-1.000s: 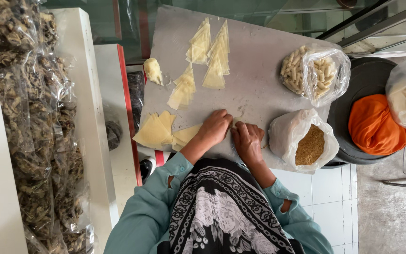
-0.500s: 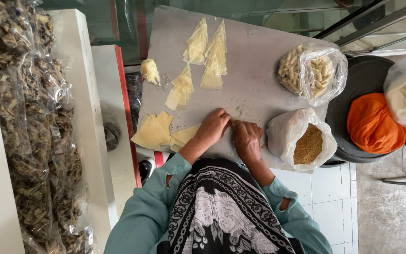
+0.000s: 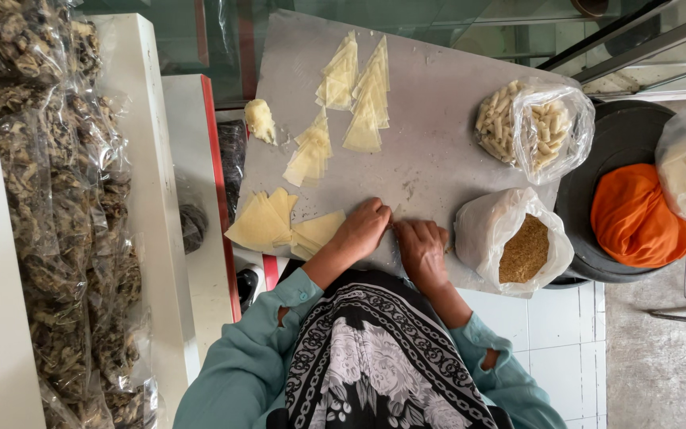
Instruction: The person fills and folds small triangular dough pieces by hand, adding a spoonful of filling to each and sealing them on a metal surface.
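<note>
Grey, worn board (image 3: 438, 135) fills the middle of the view, and both hands are pressed down together at its near edge: the left hand (image 3: 361, 230) and the right hand (image 3: 422, 246) meet fingertip to fingertip, curled over something small and pale that they pinch flat against the surface; it looks like a dough wrapper being rolled or folded, though the piece itself is almost wholly hidden under the fingers, so I cannot tell its shape. Working at the near edge keeps the hands close to the body and to the supplies. Just beside the left hand, at the near left corner of the board, a fanned stack of pale yellow wrappers (image 3: 267, 222) overhangs the edge, within easy reach. Further in lie small stacks of triangular sheets (image 3: 310, 155), thin, matte and cream-yellow, with more triangles (image 3: 363, 95) toward the far edge, and a lump of dough (image 3: 260, 121) at the left edge. Close to the right hand, at the near right corner, an open clear bag of brown crumb-like filling (image 3: 524, 250) stands with its mouth rolled back, and near the right edge another clear bag of finished pale rolls (image 3: 529, 123) sits open. Off the board, an orange cloth (image 3: 637, 214) rests in a black round tub (image 3: 605, 151)
</note>
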